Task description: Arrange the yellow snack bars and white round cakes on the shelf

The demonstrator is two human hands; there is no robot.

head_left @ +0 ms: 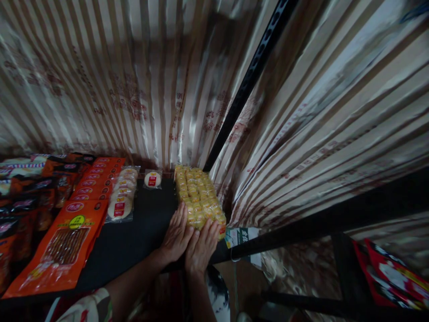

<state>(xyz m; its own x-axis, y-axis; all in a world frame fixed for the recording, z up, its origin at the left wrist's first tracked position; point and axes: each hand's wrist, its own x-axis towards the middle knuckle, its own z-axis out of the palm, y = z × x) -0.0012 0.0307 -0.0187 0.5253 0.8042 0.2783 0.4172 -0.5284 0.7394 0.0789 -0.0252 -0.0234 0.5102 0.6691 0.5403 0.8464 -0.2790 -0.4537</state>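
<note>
Several dark packets (pixel 33 184) lie at the left of a black shelf (pixel 150 237), beside an overlapping row of orange packets (pixel 75 243). Next come round white snacks (pixel 122 205) in clear wrappers, then one wrapped round (pixel 153 180) alone. The left hand (pixel 177 236) touches the near left edge of a yellow block of wrapped snacks (pixel 197 192), fingers extended, not curled round it. Just beside, the right hand (pixel 201 248) lies on the block's near end, fingers straight, open and unclenched. The block sits at the shelf's right end, near a black pole (pixel 248 82); red packets (pixel 395 277) show lower right.
</note>
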